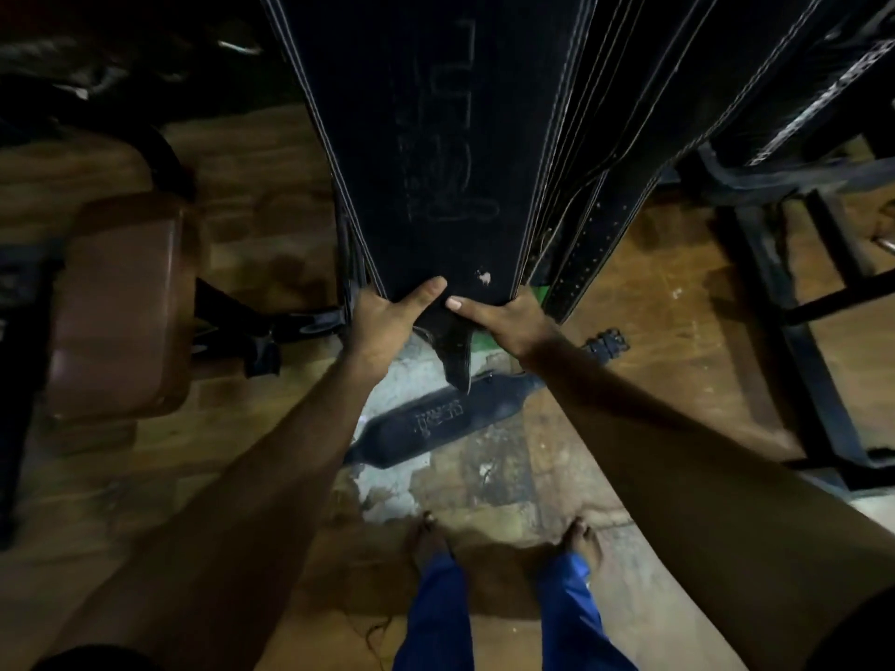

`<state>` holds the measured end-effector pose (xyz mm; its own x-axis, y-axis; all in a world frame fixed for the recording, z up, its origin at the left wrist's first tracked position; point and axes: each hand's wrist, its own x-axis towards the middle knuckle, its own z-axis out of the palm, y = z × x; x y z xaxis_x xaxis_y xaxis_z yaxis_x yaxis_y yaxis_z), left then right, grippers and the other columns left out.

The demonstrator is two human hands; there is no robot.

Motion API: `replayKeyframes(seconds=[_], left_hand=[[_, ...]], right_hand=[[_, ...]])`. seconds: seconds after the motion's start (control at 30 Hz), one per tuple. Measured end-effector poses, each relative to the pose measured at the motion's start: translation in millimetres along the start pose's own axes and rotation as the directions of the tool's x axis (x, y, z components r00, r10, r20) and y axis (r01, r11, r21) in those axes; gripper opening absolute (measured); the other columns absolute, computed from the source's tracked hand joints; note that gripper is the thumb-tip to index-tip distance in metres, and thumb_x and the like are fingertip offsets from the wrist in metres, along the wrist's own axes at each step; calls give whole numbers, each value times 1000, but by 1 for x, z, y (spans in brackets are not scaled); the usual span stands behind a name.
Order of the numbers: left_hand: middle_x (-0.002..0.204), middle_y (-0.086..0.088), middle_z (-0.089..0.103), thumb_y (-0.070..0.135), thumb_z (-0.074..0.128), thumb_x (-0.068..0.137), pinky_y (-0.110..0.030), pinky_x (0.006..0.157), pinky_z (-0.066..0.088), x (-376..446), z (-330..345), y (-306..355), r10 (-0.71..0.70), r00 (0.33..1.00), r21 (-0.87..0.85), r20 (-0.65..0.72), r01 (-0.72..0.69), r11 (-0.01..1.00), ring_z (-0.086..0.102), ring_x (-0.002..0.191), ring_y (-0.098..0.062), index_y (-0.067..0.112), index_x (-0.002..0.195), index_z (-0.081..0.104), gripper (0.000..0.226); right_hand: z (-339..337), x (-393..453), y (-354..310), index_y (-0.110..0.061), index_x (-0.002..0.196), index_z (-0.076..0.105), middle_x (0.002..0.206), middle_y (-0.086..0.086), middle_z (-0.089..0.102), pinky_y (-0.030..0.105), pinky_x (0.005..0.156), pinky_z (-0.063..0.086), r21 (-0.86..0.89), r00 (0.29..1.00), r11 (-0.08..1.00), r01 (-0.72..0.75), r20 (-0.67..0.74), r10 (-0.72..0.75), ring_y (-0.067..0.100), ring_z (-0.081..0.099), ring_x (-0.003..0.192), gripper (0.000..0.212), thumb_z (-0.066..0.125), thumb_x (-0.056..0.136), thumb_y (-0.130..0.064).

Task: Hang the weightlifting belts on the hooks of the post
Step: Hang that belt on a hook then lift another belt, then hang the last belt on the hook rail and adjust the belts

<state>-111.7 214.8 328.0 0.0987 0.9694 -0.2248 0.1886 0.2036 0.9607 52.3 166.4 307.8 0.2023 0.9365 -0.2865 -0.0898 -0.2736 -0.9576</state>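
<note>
Bare feet [428, 535] in blue trousers [438, 617] stand on a worn wooden floor [629, 293] as a person reaches both arms forward to a cluster of black weightlifting belts hanging in front of them. Both hands close on the lower end of the front belt [436, 138], a broad dark strap with pale stitched edges and faint lettering: the left hand [387, 317] wraps its left edge with the thumb pressed across the face, while the right hand [508, 317] pinches the right edge, thumb likewise on top. Below the grip the belt narrows to a tapered tongue [455, 355] that dangles free. More belts [605, 138] hang edge-on just beside it to the right, one showing rows of punched holes. Another belt [436, 423] lies flat on the floor near the feet, not yet hung. A brown padded seat [121, 302] stands to the left and a black metal frame [799, 283] to the right. The post and its hooks are out of view above. These belts look thick, stiff and fairly heavy, holding a flat face rather than drooping; gripping across the wide section with both hands seems the surest hold, since the thin tongue would likely flex and slip.
</note>
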Motion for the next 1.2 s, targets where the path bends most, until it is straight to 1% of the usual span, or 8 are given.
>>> replayKeyframes(seconds=[0.13, 0.27, 0.57, 0.8, 0.9, 1.0, 1.07, 1.2], left_hand=[[98, -8, 73, 7, 79, 83, -26, 80, 54, -18, -5, -59, -99, 994, 126, 54, 92, 988, 71, 81, -2, 10, 102, 69, 22], [80, -10, 73, 38, 78, 81, -45, 77, 60, -39, 6, -111, -297, 955, 323, 4, 279, 904, 72, 81, -31, 14, 83, 68, 26], [51, -8, 52, 12, 65, 97, -27, 56, 38, -44, 120, -194, -399, 834, 460, 381, 203, 864, 49, 46, -11, -2, 68, 61, 32], [67, -6, 55, 7, 63, 96, -31, 66, 38, 0, 204, -351, -451, 764, 571, 462, 132, 810, 51, 64, -16, 18, 67, 52, 33], [81, -9, 59, 6, 63, 96, -34, 76, 44, 36, 233, -426, -469, 758, 650, 453, 80, 756, 60, 83, -27, 21, 70, 51, 32], [88, -9, 64, 17, 63, 96, -37, 83, 51, 72, 255, -510, -495, 751, 734, 436, 21, 679, 66, 96, -33, 21, 80, 53, 19], [109, -14, 68, 20, 62, 97, -41, 92, 53, 88, 262, -534, -500, 759, 767, 417, 0, 641, 64, 104, -34, 16, 98, 57, 6], [134, -19, 60, 24, 64, 95, -42, 100, 50, 121, 277, -600, -460, 812, 814, 359, -32, 580, 58, 121, -37, 6, 135, 50, 46]], right_hand=[[-1, -10, 19, -14, 98, 67, 91, -5, 71, 20, 56, 58, 91, 965, 961, -261, 5, 262, -4, 71, 68, 15, 77, 88, -8], [-11, -25, 67, -16, 88, 59, 87, 1, 65, 26, 56, 52, 233, 856, 854, -466, -127, 501, 14, 65, 75, 15, 73, 92, -18], [-80, -42, 180, -14, 92, 58, 87, 8, 61, 32, 64, 46, 406, 594, 616, -675, -198, 780, 21, 59, 73, 22, 44, 108, -20], [-126, -2, 327, 6, 142, 48, 146, 29, 51, 44, 96, 49, 425, 513, 551, -718, -213, 832, 45, 58, 126, 42, 46, 107, -18], [-138, 27, 404, 9, 146, 41, 132, 36, 54, 35, 77, 49, 425, 532, 548, -720, -168, 830, 34, 58, 89, 48, 46, 106, -18], [-143, 59, 488, 2, 133, 57, 99, 13, 58, 37, 79, 49, 440, 549, 573, -691, -196, 813, 28, 54, 93, 36, 51, 104, -19], [-142, 75, 524, -7, 128, 60, 111, 12, 59, 40, 87, 51, 431, 547, 587, -685, -227, 806, 31, 57, 105, 30, 55, 103, -22], [-137, 108, 616, -13, 139, 55, 127, 15, 65, 45, 97, 54, 498, 510, 606, -620, -331, 794, 28, 63, 106, 42, 60, 98, -23]])
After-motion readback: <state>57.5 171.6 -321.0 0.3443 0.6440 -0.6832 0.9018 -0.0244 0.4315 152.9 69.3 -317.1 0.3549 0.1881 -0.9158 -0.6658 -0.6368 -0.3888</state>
